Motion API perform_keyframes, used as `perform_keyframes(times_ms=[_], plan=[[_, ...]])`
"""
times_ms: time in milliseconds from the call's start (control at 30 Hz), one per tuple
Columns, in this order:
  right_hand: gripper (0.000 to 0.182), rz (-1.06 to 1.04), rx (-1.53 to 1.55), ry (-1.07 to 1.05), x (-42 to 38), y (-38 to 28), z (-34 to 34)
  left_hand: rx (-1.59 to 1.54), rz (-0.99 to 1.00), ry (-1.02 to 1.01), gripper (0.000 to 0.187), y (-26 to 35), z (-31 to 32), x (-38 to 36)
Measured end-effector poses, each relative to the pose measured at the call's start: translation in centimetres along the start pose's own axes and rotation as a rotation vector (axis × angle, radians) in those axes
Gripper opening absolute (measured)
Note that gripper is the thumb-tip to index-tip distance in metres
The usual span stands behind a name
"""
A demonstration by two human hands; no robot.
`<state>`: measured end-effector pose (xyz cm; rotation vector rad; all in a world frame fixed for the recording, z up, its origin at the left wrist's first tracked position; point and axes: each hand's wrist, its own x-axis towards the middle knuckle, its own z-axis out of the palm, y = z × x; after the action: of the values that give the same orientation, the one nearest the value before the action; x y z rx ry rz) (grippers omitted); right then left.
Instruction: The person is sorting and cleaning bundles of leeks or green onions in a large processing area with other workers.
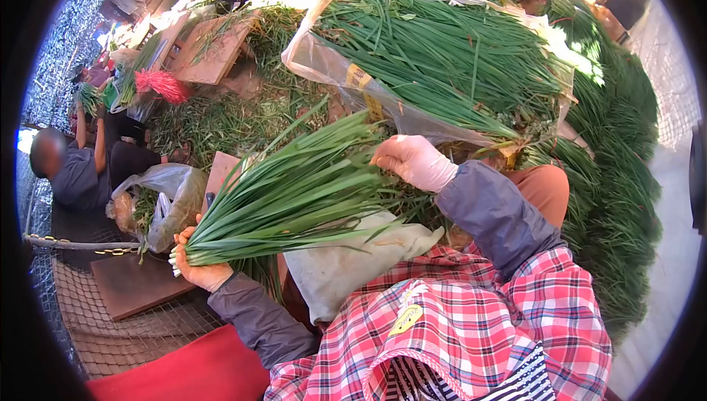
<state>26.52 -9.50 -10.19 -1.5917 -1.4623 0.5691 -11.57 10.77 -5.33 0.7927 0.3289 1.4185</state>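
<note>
**Both hands on one bunch of green stalks**

Left hand: grip closed tight around the white root end of the bunch of green stalks. Fingers wrap fully round the stems; the cut white tips stick out just past the hand at its 9 o'clock side. The hand wears an orange glove, the arm a grey sleeve.

Right hand: in a pale glove, fingers curled and closed down on the leafy upper part of the same bunch, at its 3 o'clock edge. How firmly it pinches the leaves cannot be told.

Position of the bunch: it lies slanted across the middle of the view, roots at 8 o'clock, leaf tips fanning toward 1 o'clock, held above a pale cloth bag on the person's lap.

Edges and room: at 12 o'clock a large clear plastic bag full of the same greens lies close to the leaf tips. From 2 to 4 o'clock more greens are heaped in a bank. At 9 o'clock, just beside the left hand, sits a crumpled plastic bag; below it a brown board rests on wire mesh. Another person sits at 9 o'clock, well apart. A red mat lies at 7 o'clock.
</note>
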Motion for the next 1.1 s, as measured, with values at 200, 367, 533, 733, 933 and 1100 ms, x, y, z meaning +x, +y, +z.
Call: perform_keyframes(times_ms=[200, 367, 533, 733, 933, 1100], plan=[[0.016, 0.599, 0.605, 0.299, -0.9, 3.3, -3.6, -0.038, -0.103, 0.106, 0.024, -0.9, -2.8, 0.5], [0.013, 0.525, 0.030, -0.165, -2.6, 5.5, -4.3, -0.011, -0.128, 0.232, 0.021, -0.2, -3.6, 0.6], [0.021, 0.551, 0.446, 0.096, -0.8, 3.3, -6.2, 0.024, -0.101, 0.271, 0.021, 0.2, -5.3, 1.3], [0.040, 0.139, 0.256, -0.052, 2.4, -2.5, -5.9, 0.050, -0.086, 0.261, 0.022, 0.6, -4.0, 0.9], [0.019, 0.003, 0.479, 0.239, 3.0, -2.2, -1.1, -0.052, -0.085, 0.113, 0.023, 0.4, -3.3, 0.4], [0.016, 0.330, 0.585, 0.150, 1.6, 0.8, -3.6, -0.034, -0.039, 0.103, 0.027, 0.8, -3.1, 0.2]])
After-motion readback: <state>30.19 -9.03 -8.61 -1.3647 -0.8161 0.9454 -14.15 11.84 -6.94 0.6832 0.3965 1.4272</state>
